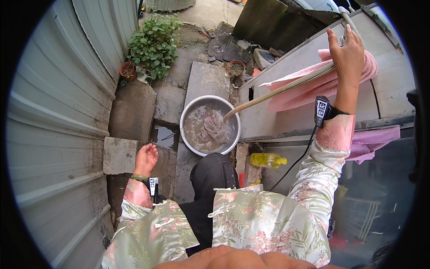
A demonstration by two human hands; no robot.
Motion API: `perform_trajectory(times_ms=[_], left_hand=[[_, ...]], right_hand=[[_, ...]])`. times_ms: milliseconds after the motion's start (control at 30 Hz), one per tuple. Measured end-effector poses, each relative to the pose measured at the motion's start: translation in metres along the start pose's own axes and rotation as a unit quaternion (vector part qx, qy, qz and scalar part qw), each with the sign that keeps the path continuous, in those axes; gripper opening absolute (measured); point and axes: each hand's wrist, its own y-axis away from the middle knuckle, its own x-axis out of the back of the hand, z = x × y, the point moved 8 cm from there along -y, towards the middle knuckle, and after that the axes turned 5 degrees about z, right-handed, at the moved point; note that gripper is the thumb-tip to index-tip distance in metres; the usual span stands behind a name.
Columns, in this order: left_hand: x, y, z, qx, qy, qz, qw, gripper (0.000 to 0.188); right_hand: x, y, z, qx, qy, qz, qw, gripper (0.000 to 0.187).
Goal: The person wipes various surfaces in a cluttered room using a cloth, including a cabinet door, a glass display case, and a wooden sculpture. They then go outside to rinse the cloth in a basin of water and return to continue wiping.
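While the right hand reaches to a pale pipe, its grip impossible to tell, a sodden, bunched, greyish cloth lies in murky water in a metal basin, ahead and right of the empty, loosely curled left hand.

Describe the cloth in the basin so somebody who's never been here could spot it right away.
Start at the round metal basin near the middle of the view. Where the hose ends over it, a bunched, greyish-pink cloth lies in murky water. Unlike the pink towel and purple towel hanging to the right, it sits crumpled inside the basin.
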Motion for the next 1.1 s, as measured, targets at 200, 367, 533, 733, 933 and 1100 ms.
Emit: perform_trajectory(times_ms=[200,367,533,733,933,1100], left_hand=[[-0.019,0.003,-0.002,-0.001,-0.011,-0.026,1.000,0.014],[-0.030,0.015,-0.001,-0.004,-0.017,-0.041,0.999,0.013],[-0.023,0.020,-0.004,0.000,-0.047,-0.030,0.998,0.012],[0.002,0.037,-0.010,0.003,-0.076,0.031,0.997,0.013],[0.013,0.051,-0.002,-0.034,-0.074,0.060,0.995,0.014],[0.007,0.058,-0.008,-0.021,-0.077,0.051,0.996,0.014]], right_hand=[[-0.032,0.025,-0.052,0.391,0.276,-0.108,0.871,0.048],[-0.007,0.030,-0.069,0.156,0.191,-0.051,0.968,0.041],[-0.033,0.212,-0.172,0.205,-0.230,-0.149,0.940,0.027],[-0.154,0.522,-0.286,0.010,-0.341,-0.586,0.735,0.039],[-0.144,0.631,-0.349,0.093,-0.365,-0.746,0.550,0.060],[-0.178,0.633,-0.323,-0.024,-0.305,-0.733,0.608,0.036]])
